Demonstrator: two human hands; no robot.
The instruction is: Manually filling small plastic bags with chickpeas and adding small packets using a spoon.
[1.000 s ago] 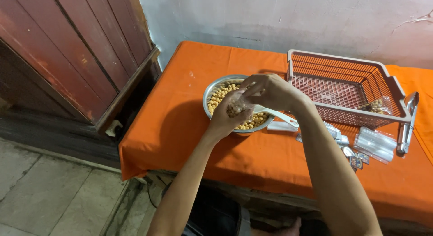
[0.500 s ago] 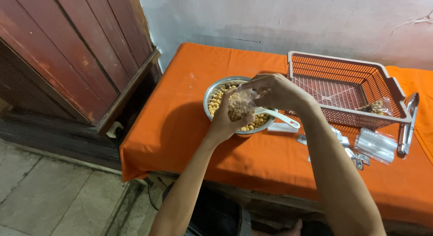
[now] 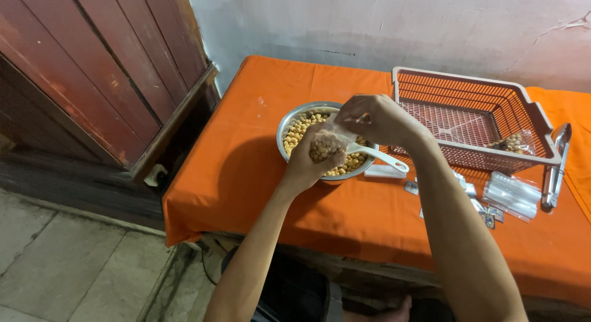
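Over the steel bowl (image 3: pixel 295 122), my left hand (image 3: pixel 308 165) grips a half-filled bag (image 3: pixel 325 144); my right hand (image 3: pixel 375 119) pinches its mouth, unsealed.

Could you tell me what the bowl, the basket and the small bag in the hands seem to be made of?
Bowl: likely polished steel, with a grey reflective rim.
Basket: probably matte moulded plastic, pinkish with slotted walls.
Small bag: thin clear plastic film, the round tan pieces showing through.

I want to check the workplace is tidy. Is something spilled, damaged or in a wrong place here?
Nothing looks spilled. The snacks stay inside the metal bowl and the small clear bag held by the left hand and right hand. Only the wall shows a crack.
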